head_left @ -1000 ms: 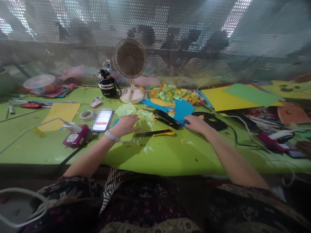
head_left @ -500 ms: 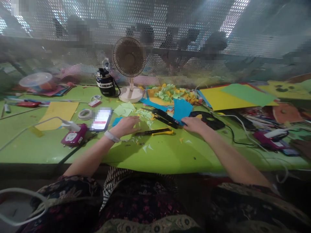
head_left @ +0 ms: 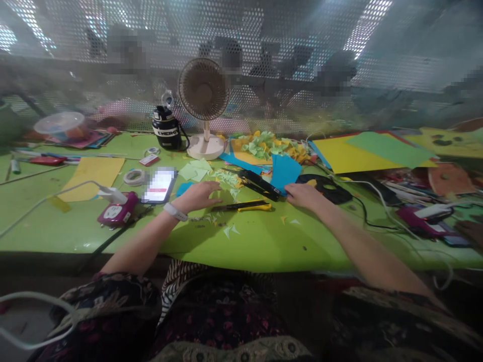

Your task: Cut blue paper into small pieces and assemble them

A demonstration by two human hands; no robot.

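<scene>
On the green tabletop (head_left: 264,251), the right grip (head_left: 304,196) lies open, fingertips touching a blue paper sheet (head_left: 285,172). The left grip (head_left: 198,197), flat and empty, sits near pale green paper scraps (head_left: 226,177) and just beside a yellow-handled utility knife (head_left: 241,206).

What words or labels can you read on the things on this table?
"ENERG", the end of the word lost round the curve, on the black flask.
The phone screen: blurred out, unreadable.
The small red-and-white packet: too small to read.
The pink power socket: its marks are too small to read.
</scene>
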